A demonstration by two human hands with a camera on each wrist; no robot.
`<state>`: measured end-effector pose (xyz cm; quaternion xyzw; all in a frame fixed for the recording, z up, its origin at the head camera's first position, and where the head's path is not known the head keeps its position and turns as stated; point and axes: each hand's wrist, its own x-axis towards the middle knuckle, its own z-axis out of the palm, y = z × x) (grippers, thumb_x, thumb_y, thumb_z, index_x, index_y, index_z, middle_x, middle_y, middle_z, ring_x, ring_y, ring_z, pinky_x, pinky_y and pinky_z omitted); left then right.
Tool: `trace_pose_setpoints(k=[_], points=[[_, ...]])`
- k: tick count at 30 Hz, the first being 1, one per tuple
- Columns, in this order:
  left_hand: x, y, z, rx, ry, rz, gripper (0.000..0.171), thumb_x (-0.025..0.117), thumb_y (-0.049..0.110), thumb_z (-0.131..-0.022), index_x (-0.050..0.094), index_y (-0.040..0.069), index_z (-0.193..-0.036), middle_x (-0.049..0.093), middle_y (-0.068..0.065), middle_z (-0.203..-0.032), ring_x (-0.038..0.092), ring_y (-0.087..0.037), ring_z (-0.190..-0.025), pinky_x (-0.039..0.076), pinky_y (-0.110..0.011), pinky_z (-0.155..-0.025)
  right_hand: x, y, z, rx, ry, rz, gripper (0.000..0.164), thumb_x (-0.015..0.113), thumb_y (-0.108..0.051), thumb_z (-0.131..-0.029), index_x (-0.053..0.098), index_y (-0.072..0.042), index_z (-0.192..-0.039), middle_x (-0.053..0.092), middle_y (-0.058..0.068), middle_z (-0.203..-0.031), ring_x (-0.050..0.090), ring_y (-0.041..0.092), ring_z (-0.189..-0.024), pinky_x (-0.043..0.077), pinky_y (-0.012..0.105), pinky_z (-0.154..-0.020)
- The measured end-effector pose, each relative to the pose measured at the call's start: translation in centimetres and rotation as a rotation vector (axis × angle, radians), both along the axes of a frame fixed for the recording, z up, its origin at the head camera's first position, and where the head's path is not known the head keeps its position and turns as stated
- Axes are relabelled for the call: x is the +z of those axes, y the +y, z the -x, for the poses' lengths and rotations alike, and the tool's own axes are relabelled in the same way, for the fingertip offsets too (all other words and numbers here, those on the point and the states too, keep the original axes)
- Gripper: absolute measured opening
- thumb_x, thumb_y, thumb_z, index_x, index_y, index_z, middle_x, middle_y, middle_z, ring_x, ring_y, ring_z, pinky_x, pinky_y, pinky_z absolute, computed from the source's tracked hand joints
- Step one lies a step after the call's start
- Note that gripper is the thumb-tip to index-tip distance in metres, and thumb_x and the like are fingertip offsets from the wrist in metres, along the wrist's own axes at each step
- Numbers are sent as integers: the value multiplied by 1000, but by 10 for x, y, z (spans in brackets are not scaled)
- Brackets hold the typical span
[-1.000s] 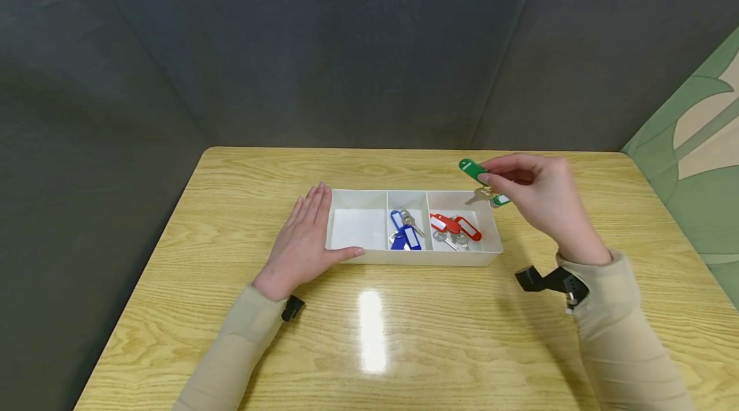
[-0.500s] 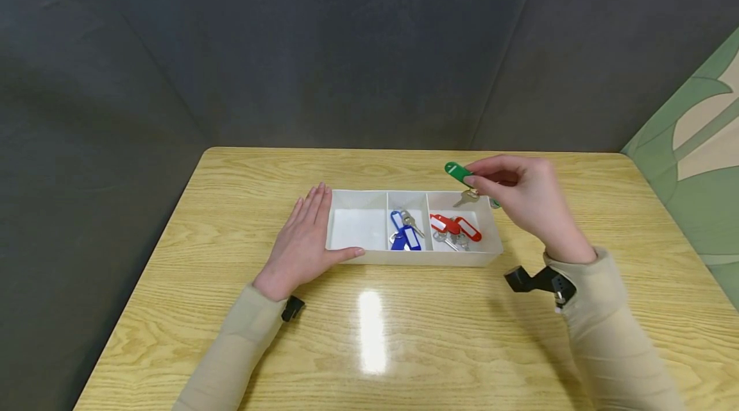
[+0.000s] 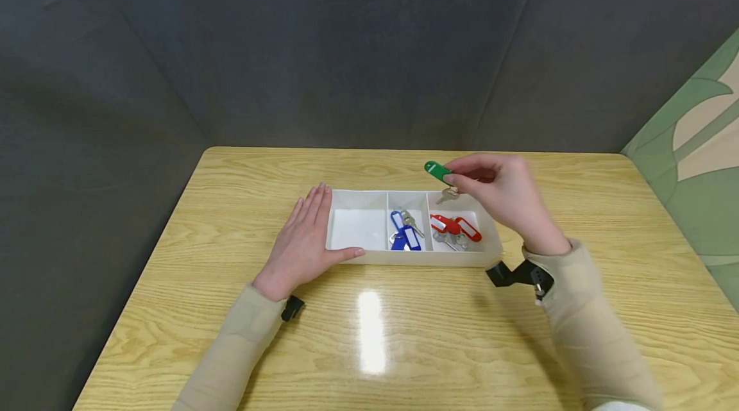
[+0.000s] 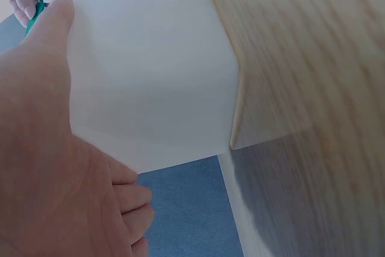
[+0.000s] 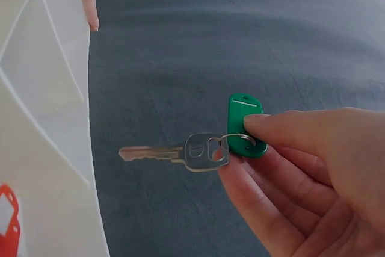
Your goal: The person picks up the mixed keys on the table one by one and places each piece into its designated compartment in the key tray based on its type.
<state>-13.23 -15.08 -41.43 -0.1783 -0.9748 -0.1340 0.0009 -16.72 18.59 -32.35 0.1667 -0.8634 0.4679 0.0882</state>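
Note:
My right hand [image 3: 502, 196] pinches a green key tag [image 3: 439, 172] between thumb and fingers, above the back right of a white divided tray [image 3: 416, 258]. A key [image 5: 201, 151] hangs from the tag by a metal ring, clearest in the right wrist view. My left hand [image 3: 300, 247] lies against the tray's left end, fingers straight and together, thumb along the front wall. Blue-tagged keys [image 3: 411, 238] lie in the middle compartment, and red-tagged keys [image 3: 469, 229] in the right one. Nothing is seen in the left compartment.
The tray stands on a wood-grain table [image 3: 439, 334] in front of a dark padded partition [image 3: 346, 45]. A green and beige patterned panel [image 3: 710, 186] borders the right side. Each wrist wears a black camera mount.
My right hand has moved left with the green key tag, from the tray's right end to over its right compartment. A second green tag seen behind the hand earlier is now hidden. Left hand unmoved.

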Motion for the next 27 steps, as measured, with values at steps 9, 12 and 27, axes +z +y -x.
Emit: trace_pose_setpoints(k=[9, 12, 27], points=[[-1, -1, 1, -2, 8, 8, 127, 43, 90, -81, 3, 1, -162, 2, -15, -169, 0, -26, -154, -2, -36, -123, -1, -14, 8, 37, -31, 24, 16, 80, -12, -90, 80, -7, -106, 75, 6, -98, 73, 25, -74, 58, 23, -68], [0, -1, 1, 0, 5, 8, 127, 43, 91, -81, 3, 1, -162, 1, -15, -169, -1, -26, -154, -2, -36, -123, -1, -19, 11, 62, -35, 50, 17, 80, -13, -91, 80, -7, -106, 76, 6, -96, 72, 26, -74, 59, 24, -68], [0, 0, 1, 5, -5, 12, 127, 42, 91, -81, 3, 1, -162, 1, -14, -169, -2, -25, -154, -3, -36, -123, -6, -41, 20, 120, -99, 79, 18, 80, -14, -91, 79, -6, -108, 76, 5, -96, 72, 21, -74, 60, 27, -71]])
